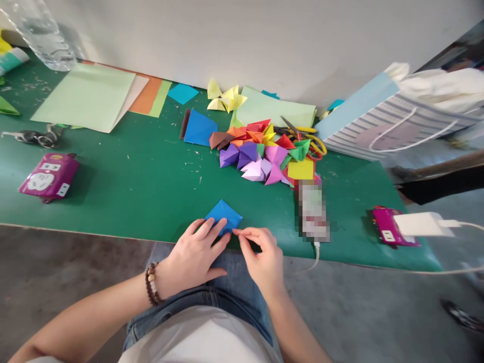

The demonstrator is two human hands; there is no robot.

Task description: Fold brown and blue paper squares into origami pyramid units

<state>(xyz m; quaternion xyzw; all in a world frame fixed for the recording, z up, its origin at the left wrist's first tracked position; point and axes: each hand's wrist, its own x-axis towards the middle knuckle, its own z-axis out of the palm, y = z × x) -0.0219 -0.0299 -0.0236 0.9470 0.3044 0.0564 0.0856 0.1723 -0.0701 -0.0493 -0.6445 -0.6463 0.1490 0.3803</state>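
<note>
A blue square of origami paper [226,210] lies near the table's front edge, one corner pointing to the back. My left hand [194,254], with a beaded bracelet at the wrist, rests across its lower left part with the fingers stretched out and pressing it down. At the paper's right lower edge, my right hand [264,252] has thumb and index finger brought together on the paper. My fingers hide the near part of the sheet. Farther back sits a pile of folded paper pieces [255,151] in several colours, beside a stack of blue squares [200,127].
On the green table [151,176] are large paper sheets [86,96], a yellow folded piece [227,98], scissors [315,141], a phone [313,209] on a cable, purple power sockets [49,175], keys [38,137] and a plastic bottle [45,38]. A striped paper bag [393,118] stands right.
</note>
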